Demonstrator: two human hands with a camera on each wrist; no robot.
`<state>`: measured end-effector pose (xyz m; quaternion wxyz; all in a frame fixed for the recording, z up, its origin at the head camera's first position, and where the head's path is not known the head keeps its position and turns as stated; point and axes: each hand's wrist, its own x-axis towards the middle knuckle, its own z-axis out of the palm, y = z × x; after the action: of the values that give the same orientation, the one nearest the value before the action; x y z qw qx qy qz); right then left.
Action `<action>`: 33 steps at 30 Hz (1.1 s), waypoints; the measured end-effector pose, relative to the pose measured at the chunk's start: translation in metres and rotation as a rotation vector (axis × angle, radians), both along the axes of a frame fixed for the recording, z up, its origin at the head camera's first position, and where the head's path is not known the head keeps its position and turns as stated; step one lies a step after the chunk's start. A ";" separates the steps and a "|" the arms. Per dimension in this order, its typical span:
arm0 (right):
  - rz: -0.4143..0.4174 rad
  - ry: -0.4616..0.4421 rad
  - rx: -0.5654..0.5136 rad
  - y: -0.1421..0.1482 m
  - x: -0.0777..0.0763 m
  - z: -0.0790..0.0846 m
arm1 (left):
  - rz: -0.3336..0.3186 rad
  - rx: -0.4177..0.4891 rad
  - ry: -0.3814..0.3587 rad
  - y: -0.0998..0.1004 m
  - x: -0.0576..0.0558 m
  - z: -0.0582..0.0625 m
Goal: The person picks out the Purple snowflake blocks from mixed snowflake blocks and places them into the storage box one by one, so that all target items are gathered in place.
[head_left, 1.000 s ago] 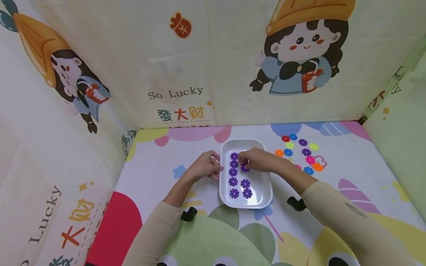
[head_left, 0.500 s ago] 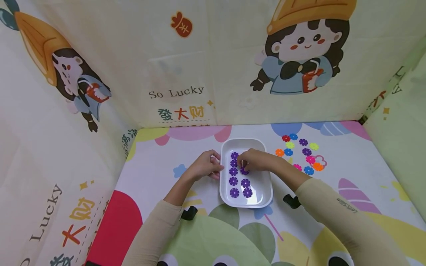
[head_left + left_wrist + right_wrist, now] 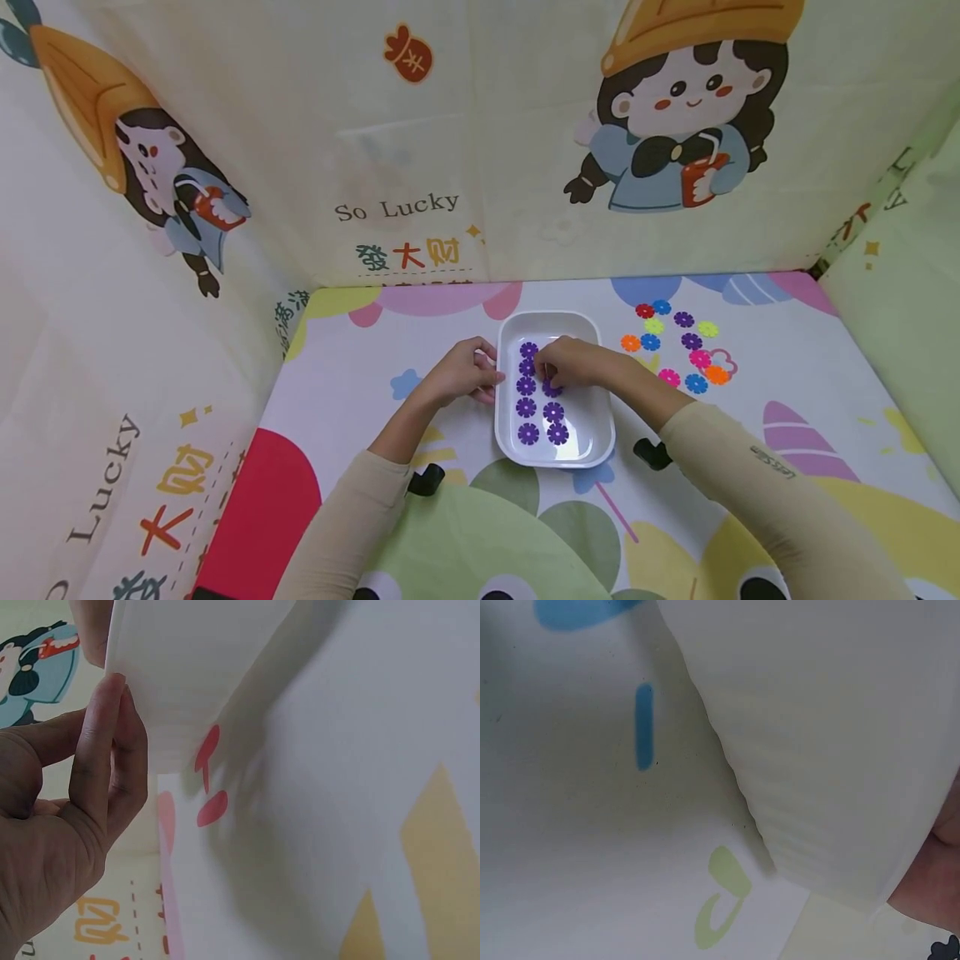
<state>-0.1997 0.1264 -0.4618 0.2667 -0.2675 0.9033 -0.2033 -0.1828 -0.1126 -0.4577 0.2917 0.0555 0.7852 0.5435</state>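
Observation:
A white tray (image 3: 592, 446) stands on the table with purple snowflake discs (image 3: 528, 434) in two columns, the left one longer. At its left rim my left hand (image 3: 465, 372) holds the edge; the left wrist view has the fingertips (image 3: 114, 686) right at the rim. Over the tray's upper middle, my right hand (image 3: 577, 362) has its fingers curled down, pinching a purple snowflake disc (image 3: 552, 389) in the right column. That disc is partly hidden under the fingertips. In the right wrist view the tray's side wall (image 3: 832, 750) covers most of the hand.
Right of the tray lie loose snowflake discs in several colours, among them a red one (image 3: 644, 311), a blue one (image 3: 696, 383) and an orange one (image 3: 717, 375). A printed cloth (image 3: 337, 350) covers the table, and a patterned curtain (image 3: 517, 167) hangs behind it.
The disc under my right fingertips has shifted slightly toward me, down the right column. My right forearm has drawn a little left and inward. The left hand stays at the rim.

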 end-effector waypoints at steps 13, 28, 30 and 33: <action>0.015 0.005 0.014 -0.002 -0.002 -0.001 | 0.011 -0.004 -0.015 0.000 -0.001 -0.001; 0.014 -0.007 0.030 -0.004 -0.003 0.001 | 0.018 -0.009 -0.016 0.000 0.000 0.001; 0.014 -0.003 0.028 -0.003 -0.003 0.000 | 0.016 -0.008 -0.017 0.000 0.000 0.001; 0.012 0.003 0.028 -0.003 -0.003 -0.001 | 0.011 -0.008 -0.014 0.001 0.000 0.001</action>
<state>-0.2022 0.1236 -0.4625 0.2704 -0.2693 0.9049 -0.1885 -0.1833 -0.1118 -0.4569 0.2944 0.0460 0.7856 0.5423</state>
